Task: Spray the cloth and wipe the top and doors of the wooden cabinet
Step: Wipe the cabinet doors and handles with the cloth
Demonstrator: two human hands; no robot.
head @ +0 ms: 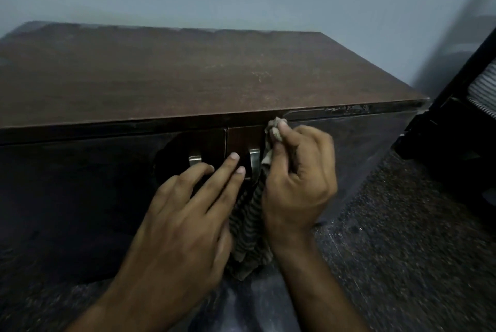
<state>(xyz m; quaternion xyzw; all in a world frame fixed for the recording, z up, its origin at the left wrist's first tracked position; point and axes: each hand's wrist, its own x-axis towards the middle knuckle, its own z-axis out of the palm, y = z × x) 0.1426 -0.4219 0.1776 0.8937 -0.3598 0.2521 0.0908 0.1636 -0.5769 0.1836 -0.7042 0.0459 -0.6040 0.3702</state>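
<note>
1. Nearest the camera, two bare forearms reach forward and down to the front of the wooden cabinet (188,71), which stands against a pale wall on a dark speckled floor (389,237)
2. Right hand (298,184): its grip is closed, fingers curled round the striped cloth (248,227), a bunched end pressed against the upper edge of the right door (349,149), just under the lip of the top; the rest of the cloth hangs loose between the two wrists
3. Left hand (188,211): fingers straight and spread, holding nothing, tips resting on the door fronts beside the two metal handles (254,160), apparently steadying them
4. Cloth looks soft, light and limp; it will likely fold and slip unless kept wadded in the palm, so bunching it near the working end seems the sound hold
5. No spray bottle is in view
6. A black slatted object (461,117) stands at the right, apart from the cabinet
</note>
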